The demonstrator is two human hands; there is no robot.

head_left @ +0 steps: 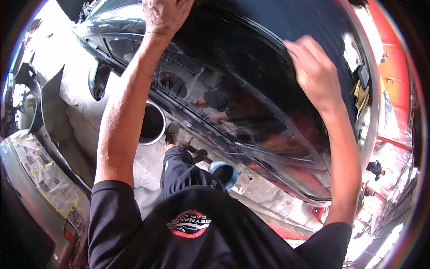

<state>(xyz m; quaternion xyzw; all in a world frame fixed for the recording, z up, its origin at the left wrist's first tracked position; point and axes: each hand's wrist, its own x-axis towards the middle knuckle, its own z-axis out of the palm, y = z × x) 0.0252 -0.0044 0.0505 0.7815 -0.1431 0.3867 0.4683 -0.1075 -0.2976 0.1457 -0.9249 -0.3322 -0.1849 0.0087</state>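
A dark, glossy car (215,58) fills the upper middle, with its side glass and body mirroring the surroundings. My left hand (166,15) reaches to the top edge over the car's upper part; its fingers are mostly cut off, so its grip is hidden. Farther right, my right hand (313,69) is at a thin trim strip (264,30) running along the roof edge. Its fingers are bent and pressed together, slightly smeared by motion, with the tips at the strip. Whatever may be between them is too small to make out.
On the floor near my legs stands a blue bucket (233,177). A round, open-ended container (163,123) is beside my left forearm. Newspaper (47,172) is taped over a silver car panel (20,184) at left. A red vehicle (396,67) stands at right.
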